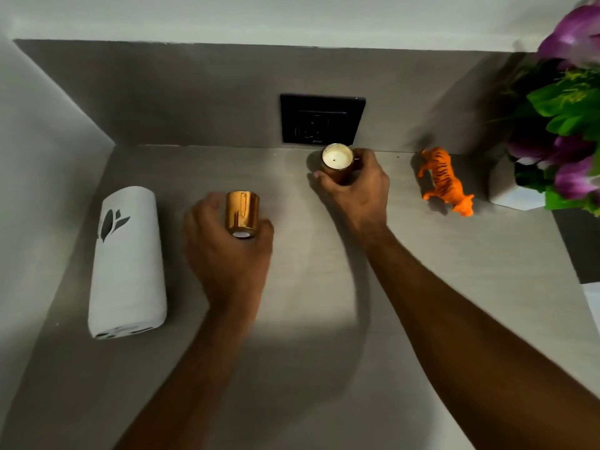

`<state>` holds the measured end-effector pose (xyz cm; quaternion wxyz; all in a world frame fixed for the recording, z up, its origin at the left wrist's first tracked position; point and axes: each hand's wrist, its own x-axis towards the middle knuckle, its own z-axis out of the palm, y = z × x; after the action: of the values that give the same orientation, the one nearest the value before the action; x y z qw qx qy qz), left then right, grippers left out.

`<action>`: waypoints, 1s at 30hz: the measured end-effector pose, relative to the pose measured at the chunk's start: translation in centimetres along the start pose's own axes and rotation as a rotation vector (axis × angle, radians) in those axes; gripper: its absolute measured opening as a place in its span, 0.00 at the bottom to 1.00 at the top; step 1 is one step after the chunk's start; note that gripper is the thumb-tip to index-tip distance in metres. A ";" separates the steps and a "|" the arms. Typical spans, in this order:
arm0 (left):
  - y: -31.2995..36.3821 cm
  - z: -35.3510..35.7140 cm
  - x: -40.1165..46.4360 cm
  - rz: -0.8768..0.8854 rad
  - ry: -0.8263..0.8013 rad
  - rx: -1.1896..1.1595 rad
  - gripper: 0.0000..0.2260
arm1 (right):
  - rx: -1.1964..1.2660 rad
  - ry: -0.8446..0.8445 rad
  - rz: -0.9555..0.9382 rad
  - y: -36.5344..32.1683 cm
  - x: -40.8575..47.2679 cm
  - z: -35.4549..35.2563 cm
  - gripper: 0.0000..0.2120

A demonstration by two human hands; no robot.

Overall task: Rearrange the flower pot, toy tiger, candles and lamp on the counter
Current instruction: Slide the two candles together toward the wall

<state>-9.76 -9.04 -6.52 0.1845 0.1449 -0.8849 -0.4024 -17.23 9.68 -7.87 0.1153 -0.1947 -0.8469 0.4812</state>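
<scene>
My left hand (227,248) grips a shiny gold candle holder (242,212) over the middle-left of the grey counter (324,319). My right hand (354,186) is wrapped around a second gold candle (337,157) with white wax showing, close to the back wall below the socket. An orange toy tiger (446,181) stands to the right of that hand. A white flower pot (506,190) with purple flowers and green leaves sits at the far right. The white cylindrical lamp (128,261) with leaf cut-outs is at the left.
A black wall socket (321,120) is set in the backsplash above the right candle. A side wall bounds the counter on the left. The counter's right edge drops off below the flower pot.
</scene>
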 end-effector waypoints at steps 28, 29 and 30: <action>0.4 -3.9 6.6 0.027 0.085 0.142 0.39 | -0.342 -0.174 -0.402 1.6 -8.3 0.8 0.38; -0.9 -6.4 7.3 0.060 0.107 0.307 0.39 | -0.507 -0.292 -0.555 1.3 -8.9 1.7 0.37; -2.4 -8.6 8.2 0.012 0.068 0.464 0.42 | -0.621 -0.408 -0.632 0.7 -9.0 2.8 0.37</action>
<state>-12.96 -19.54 -1.44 0.1781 0.1918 -0.9478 -0.1822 -10.08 3.84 -9.99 0.0241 0.1451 -0.9734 0.1758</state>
